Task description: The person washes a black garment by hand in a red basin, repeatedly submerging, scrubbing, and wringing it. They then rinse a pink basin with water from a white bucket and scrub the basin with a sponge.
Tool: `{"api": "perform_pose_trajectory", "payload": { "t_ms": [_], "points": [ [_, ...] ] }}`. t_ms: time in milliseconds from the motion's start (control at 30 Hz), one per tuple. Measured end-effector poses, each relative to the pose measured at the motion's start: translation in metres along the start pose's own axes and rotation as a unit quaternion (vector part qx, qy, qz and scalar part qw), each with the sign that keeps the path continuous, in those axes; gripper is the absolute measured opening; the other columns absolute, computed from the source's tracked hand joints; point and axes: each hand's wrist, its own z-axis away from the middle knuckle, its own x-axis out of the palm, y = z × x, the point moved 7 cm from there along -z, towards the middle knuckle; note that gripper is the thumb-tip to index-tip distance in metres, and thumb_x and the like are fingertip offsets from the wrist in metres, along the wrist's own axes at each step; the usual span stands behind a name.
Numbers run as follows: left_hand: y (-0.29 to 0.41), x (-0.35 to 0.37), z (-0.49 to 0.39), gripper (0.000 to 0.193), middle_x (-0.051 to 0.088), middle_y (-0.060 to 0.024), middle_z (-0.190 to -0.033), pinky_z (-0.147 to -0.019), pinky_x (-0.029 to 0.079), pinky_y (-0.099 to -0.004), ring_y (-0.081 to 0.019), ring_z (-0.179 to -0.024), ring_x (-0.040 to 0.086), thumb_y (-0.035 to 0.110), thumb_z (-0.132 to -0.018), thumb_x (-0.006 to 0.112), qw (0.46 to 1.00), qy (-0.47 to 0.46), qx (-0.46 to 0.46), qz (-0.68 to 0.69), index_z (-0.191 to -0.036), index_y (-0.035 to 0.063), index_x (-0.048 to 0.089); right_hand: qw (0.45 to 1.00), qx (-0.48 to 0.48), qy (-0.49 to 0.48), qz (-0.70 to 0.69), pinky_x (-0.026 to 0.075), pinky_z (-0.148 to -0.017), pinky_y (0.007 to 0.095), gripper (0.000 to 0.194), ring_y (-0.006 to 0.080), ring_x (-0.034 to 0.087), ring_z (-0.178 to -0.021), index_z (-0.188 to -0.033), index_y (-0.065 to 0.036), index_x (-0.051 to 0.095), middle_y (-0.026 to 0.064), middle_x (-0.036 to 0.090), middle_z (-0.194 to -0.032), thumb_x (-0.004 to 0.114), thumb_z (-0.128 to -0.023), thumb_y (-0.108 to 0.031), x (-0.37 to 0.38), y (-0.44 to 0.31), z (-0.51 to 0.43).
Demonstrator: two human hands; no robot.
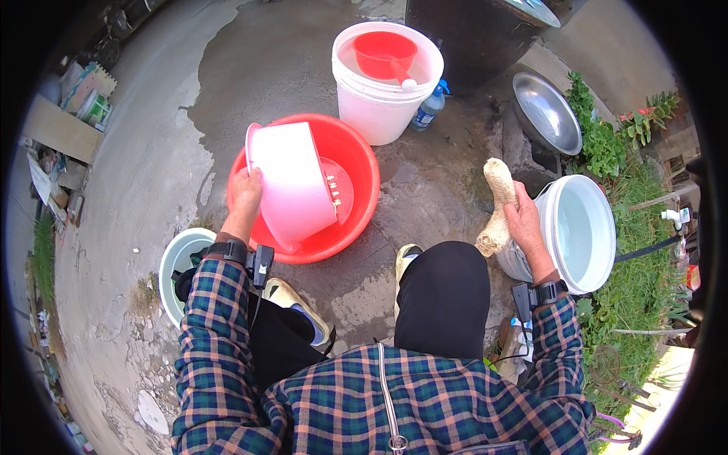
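My left hand (246, 190) grips the rim of a pink and white plastic basin (293, 182), which is tilted on its side over a large red plastic basin (361, 213). Part of the red basin's floor, with raised writing, shows beside it. On the right, my right hand (524, 219) is closed around a dried loofah sponge (500, 199), held in the air beside a white bucket of water (586, 233). The loofah touches neither basin. The fingers of my left hand are partly hidden behind the pink basin's wall.
Ahead stands a white bucket (369, 111) with a red dipper (384, 57) in it, a blue-topped bottle (427, 108) beside it. A metal bowl (549, 114) rests at the right near plants. A pale green bucket (170, 261) holding dark cloth stands by my left forearm.
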Motion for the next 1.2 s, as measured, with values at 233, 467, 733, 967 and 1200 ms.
{"api": "perform_pose_trajectory", "payload": {
  "t_ms": [233,467,733,967,1200],
  "points": [
    [0.017,-0.001,0.009,0.03,0.071,-0.0163,-0.086,-0.073,0.051,-0.042,-0.0245,-0.08,0.067,0.02,-0.095,0.055,0.994,0.031,0.009,-0.106,-0.097,-0.0077,0.068,0.991,-0.01,-0.129,0.013,0.051,-0.092,0.0464,0.046,0.0429,0.065,-0.106,-0.129,-0.007,0.05,0.025,0.068,-0.11,0.058,-0.084,-0.013,0.091,-0.089,-0.088],
    [0.01,-0.005,0.007,0.029,0.067,-0.0114,-0.079,-0.067,0.049,-0.0385,-0.0203,-0.071,0.063,0.018,-0.096,0.053,0.996,0.042,-0.002,-0.076,-0.095,-0.0071,0.068,0.979,0.012,-0.204,-0.015,0.052,-0.093,0.046,0.052,0.04,0.066,-0.109,-0.13,-0.004,0.052,0.0241,0.069,-0.112,0.066,-0.082,-0.019,0.135,-0.122,-0.109],
    [0.027,-0.007,0.017,0.028,0.065,-0.0097,-0.075,-0.064,0.047,-0.0382,-0.0188,-0.068,0.061,0.018,-0.095,0.054,0.997,0.031,0.01,-0.067,-0.093,-0.0065,0.068,0.977,0.022,-0.211,-0.007,0.052,-0.092,0.0464,0.051,0.0407,0.066,-0.107,-0.128,-0.005,0.054,0.0233,0.069,-0.11,0.066,-0.082,-0.023,0.137,-0.11,-0.111],
    [0.039,-0.001,0.028,0.028,0.065,-0.0092,-0.073,-0.063,0.047,-0.0382,-0.0175,-0.065,0.061,0.019,-0.094,0.055,0.997,0.022,0.009,-0.073,-0.089,-0.0058,0.067,0.976,0.05,-0.208,0.031,0.052,-0.092,0.0473,0.049,0.0413,0.066,-0.106,-0.126,-0.006,0.055,0.0232,0.069,-0.109,0.066,-0.082,-0.026,0.145,-0.103,-0.106],
    [0.049,0.001,0.035,0.028,0.067,-0.0137,-0.074,-0.066,0.049,-0.0406,-0.0222,-0.07,0.064,0.019,-0.094,0.054,0.991,0.037,0.039,-0.125,-0.09,-0.0054,0.068,0.975,0.062,-0.209,0.042,0.051,-0.092,0.0486,0.05,0.0408,0.066,-0.106,-0.125,-0.006,0.055,0.0223,0.07,-0.111,0.067,-0.084,-0.03,0.151,-0.101,-0.104]
  ]
}}
